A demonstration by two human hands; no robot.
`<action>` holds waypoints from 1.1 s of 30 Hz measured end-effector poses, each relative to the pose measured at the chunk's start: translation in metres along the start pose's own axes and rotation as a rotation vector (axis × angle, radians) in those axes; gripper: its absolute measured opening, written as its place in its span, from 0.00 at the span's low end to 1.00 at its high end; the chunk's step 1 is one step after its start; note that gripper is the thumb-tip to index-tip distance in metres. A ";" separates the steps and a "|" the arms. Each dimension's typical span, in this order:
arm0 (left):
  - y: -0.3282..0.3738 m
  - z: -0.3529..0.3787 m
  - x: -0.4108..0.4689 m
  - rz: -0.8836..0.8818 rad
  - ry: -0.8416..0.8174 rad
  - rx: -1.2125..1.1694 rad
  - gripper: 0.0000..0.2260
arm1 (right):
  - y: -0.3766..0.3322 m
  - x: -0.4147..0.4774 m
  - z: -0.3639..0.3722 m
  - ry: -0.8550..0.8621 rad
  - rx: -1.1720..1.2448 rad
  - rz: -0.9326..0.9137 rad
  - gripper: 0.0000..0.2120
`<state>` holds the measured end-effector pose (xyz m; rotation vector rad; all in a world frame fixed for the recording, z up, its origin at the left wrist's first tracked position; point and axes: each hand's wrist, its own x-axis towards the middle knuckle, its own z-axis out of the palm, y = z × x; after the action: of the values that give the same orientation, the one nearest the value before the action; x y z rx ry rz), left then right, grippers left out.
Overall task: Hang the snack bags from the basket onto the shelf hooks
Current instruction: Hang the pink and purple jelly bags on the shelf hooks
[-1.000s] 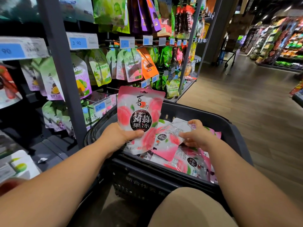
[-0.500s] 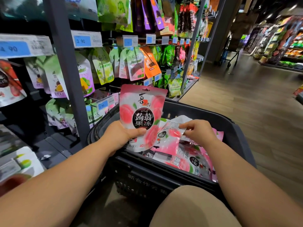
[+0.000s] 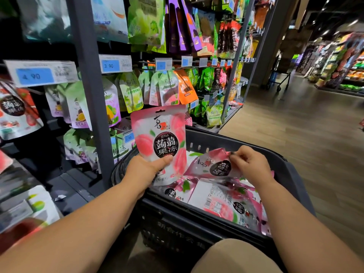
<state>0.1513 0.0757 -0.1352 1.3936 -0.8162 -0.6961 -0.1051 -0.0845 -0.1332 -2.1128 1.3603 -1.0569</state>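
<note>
— Two hands busy?
— The left hand curls its fingers round the upright pink peach-printed plastic snack bag. The right hand pinches a crumpled pink snack bag in its fingers, with the dark plastic basket beneath them.

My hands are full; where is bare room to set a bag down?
The basket is crowded, pink bags covering its bottom. Bare patches: the dark shelf base left of the grey post, below the hanging bags; the wood floor right of the basket.
</note>
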 end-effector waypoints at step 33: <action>0.062 -0.040 -0.086 -0.094 -0.031 -0.413 0.24 | -0.199 -0.058 0.033 -0.096 0.562 0.039 0.16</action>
<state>0.1330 0.1736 -0.0802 1.0528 -0.5911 -0.9045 0.0225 0.0531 -0.0397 -1.6882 0.9146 -1.1417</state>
